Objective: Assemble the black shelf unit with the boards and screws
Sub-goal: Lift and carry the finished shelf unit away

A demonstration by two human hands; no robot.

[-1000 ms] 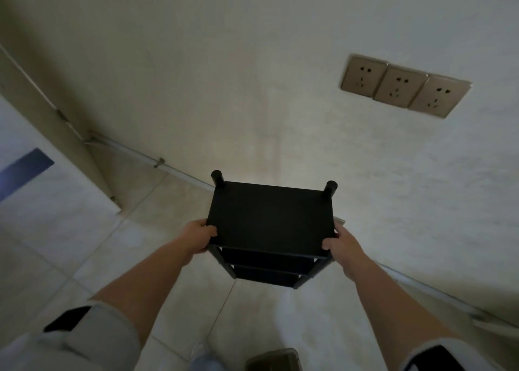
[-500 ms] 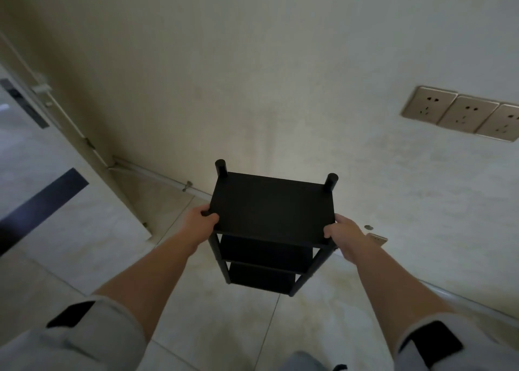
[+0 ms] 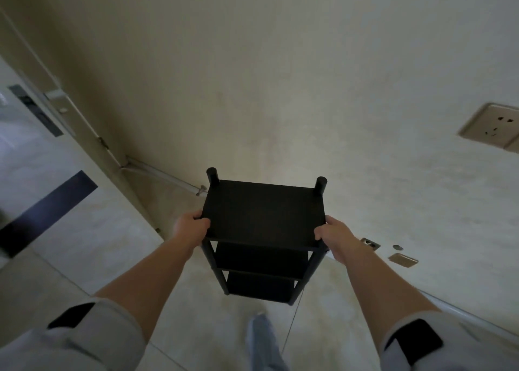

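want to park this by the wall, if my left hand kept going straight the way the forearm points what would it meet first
The left hand already grips the black shelf unit at its top board's near-left corner, so that comes first. Beyond it lies the wall; depth is unclear.

Both forearms are bare from the elbow down to the left hand [image 3: 191, 228] and the right hand [image 3: 334, 237]. Light grey-white sleeves [image 3: 92, 339] are pushed up to the elbows, each with a black rectangular patch [image 3: 412, 341] near its cuff. Below, a trouser leg [image 3: 264, 342] of pale blue-grey cloth shows in soft folds.
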